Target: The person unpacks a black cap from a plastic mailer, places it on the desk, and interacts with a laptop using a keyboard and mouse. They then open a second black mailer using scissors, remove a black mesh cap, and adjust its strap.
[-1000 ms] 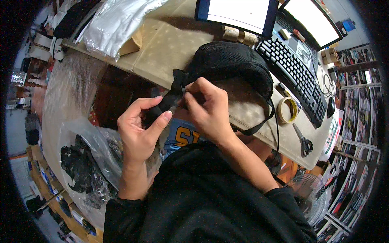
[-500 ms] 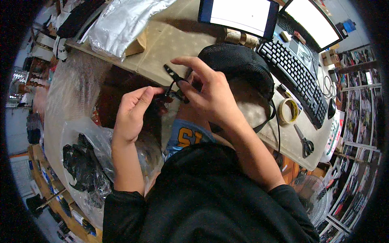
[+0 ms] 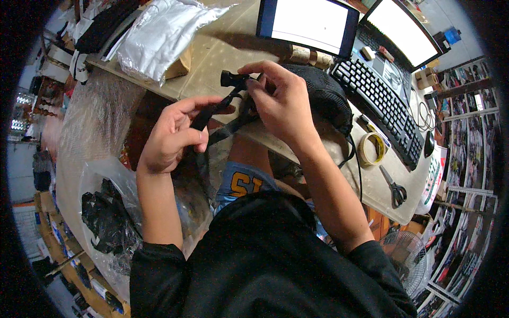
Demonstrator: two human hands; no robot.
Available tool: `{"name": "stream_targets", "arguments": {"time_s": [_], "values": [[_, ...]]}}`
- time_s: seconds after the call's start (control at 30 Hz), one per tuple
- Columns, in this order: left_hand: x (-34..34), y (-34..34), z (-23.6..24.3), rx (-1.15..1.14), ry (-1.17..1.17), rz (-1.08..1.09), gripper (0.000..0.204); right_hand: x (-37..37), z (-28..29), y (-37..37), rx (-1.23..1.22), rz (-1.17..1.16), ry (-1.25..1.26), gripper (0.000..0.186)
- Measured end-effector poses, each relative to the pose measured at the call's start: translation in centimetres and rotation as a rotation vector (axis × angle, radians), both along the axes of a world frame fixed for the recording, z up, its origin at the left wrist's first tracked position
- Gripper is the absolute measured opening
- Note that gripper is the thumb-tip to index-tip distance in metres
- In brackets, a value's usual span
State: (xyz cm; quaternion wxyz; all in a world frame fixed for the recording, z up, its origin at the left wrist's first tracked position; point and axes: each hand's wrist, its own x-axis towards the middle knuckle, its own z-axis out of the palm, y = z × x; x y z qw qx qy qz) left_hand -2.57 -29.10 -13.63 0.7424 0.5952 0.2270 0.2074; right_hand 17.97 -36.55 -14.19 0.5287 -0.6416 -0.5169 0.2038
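In front of me, near the table's edge, I hold a black webbing strap [image 3: 203,117] with a black plastic buckle [image 3: 231,79] at its upper end. My left hand [image 3: 165,138] is closed on the strap, thumb and fingers pinching it below the buckle. The buckle end is gripped by my right hand [image 3: 285,103], its index finger and thumb bent round it; its other fingertips are partly hidden. A looser length of the strap hangs between the hands. Just behind my right hand a black mesh bag [image 3: 324,94] rests on the table.
A tablet [image 3: 313,25], a keyboard [image 3: 379,108], a laptop [image 3: 405,32] and a mouse [image 3: 429,143] line the far right. Nearer lie a tape roll [image 3: 372,148] and scissors [image 3: 395,190]. Silvery plastic packaging [image 3: 159,45] sits far left; a clear bag with black plastic [image 3: 108,217] is below.
Both hands have shifted slightly; the strap is now stretched between them, with the buckle raised to the right hand's fingertips. My left fingers have come round the strap.
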Motion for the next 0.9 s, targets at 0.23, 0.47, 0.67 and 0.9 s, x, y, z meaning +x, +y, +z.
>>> {"name": "stream_targets", "arguments": {"time_s": [0.23,0.47,0.67,0.9], "values": [[0.7,0.9,-0.4,-0.166,0.007,0.015,0.041,0.8,-0.1,-0.1,0.169,0.061,-0.124,0.019],[0.4,1.2,-1.6,-0.103,0.054,0.048,0.028,1.3,0.9,-0.8,-0.076,-0.009,-0.071,0.020],[1.8,-0.6,-2.2,0.651,0.109,0.385,0.011,1.1,1.3,-1.4,-0.031,-0.019,-0.072,0.018],[2.7,-1.8,-0.6,1.106,0.123,0.356,0.016,1.1,0.6,-1.7,0.038,0.004,-0.167,0.017]]}}
